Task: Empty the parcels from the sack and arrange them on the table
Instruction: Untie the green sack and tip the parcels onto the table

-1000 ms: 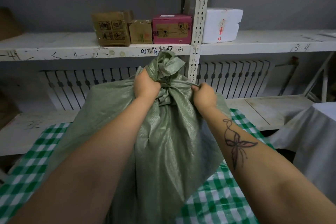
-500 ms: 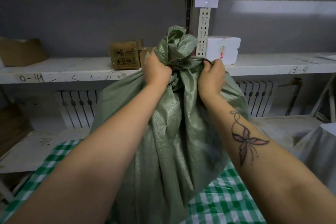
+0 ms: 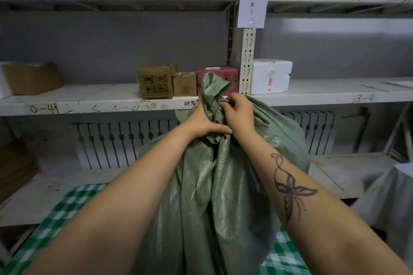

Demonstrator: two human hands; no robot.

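A full green woven sack (image 3: 214, 196) stands upright on the table with the green-and-white checked cloth (image 3: 55, 214). Its neck is bunched and tied at the top. My left hand (image 3: 201, 121) grips the gathered neck from the left, thumb lying across the fabric below the knot. My right hand (image 3: 238, 116) pinches the tie at the neck from the right. The parcels inside the sack are hidden.
Behind the table runs a white metal shelf (image 3: 89, 100) with two brown boxes (image 3: 156, 80), a pink box (image 3: 220, 73) and a white foam box (image 3: 270, 76). A lower shelf board (image 3: 348, 169) lies behind the sack. A white-draped surface (image 3: 393, 196) stands at the right.
Both hands have shifted on the sack's neck: the left now wraps it lower, the right has moved in onto the tie. The view has tilted upward, showing the upper shelf.
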